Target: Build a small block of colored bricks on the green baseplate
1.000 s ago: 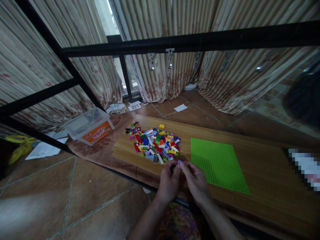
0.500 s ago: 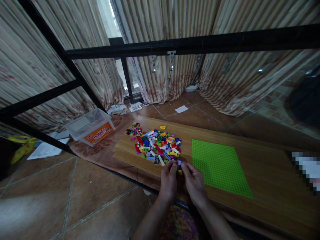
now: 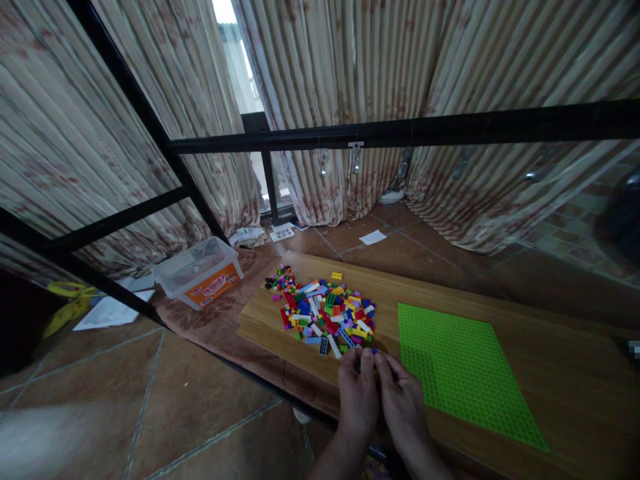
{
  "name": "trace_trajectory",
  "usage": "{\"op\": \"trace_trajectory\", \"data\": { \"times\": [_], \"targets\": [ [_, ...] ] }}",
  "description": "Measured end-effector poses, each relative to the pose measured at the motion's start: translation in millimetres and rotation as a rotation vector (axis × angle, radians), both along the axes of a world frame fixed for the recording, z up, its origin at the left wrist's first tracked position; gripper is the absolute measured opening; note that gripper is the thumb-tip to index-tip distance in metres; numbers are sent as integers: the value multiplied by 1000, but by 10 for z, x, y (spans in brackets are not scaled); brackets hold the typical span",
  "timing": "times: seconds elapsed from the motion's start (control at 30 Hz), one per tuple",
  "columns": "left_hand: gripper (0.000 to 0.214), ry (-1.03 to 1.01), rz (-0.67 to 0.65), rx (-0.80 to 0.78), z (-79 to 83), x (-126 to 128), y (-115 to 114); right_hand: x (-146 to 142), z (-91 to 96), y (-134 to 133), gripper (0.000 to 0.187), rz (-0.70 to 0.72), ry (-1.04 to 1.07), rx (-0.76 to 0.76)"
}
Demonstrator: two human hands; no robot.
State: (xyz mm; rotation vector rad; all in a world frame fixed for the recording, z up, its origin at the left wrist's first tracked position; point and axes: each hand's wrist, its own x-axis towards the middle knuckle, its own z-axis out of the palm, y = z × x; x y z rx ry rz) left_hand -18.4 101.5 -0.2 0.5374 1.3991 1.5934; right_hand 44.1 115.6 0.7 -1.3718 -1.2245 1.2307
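My left hand (image 3: 358,390) and my right hand (image 3: 401,395) are close together over the near edge of the wooden board. Their fingers are closed in a pinch around small plastic building bricks. Only a bit of blue brick (image 3: 375,351) shows at the fingertips; the fingers hide the rest. Just beyond the hands spreads a pile of mixed coloured building bricks (image 3: 330,313). A white brick (image 3: 335,347) and a dark brick (image 3: 323,346) lie at its near edge. To the right of my hands, a green studded baseplate (image 3: 465,367) lies flat.
The wooden board (image 3: 575,373) rests on a brown cloth (image 3: 200,333). A clear plastic tub (image 3: 197,273) with an orange label stands at the left. A black metal bar (image 3: 300,139) crosses behind the board, with curtains (image 3: 365,67) beyond. White paper (image 3: 373,237) lies on the tiled floor.
My hands have drawn closer together, and the bricks between them are now mostly covered. The whole view has shifted, so things appear lower and farther right.
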Motion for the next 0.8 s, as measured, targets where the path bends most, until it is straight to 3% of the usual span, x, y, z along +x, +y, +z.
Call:
{"op": "trace_trajectory", "data": {
  "times": [0.3, 0.5, 0.63, 0.8],
  "targets": [
    [41, -92, 23, -14, -126, 7, -17, 46, 18, -8, 54, 17, 94, -96],
    [48, -194, 88, -43, -92, -10, 9, 58, -18, 8, 55, -2, 136, -130],
    [52, -279, 112, -92, 10, -121, 2, 104, -91, 136, 49, -61, -145, 21],
    [49, -291, 134, -105, 104, -231, -22, 114, -114, 284, 34, 77, -521, 280]
  ]
}}
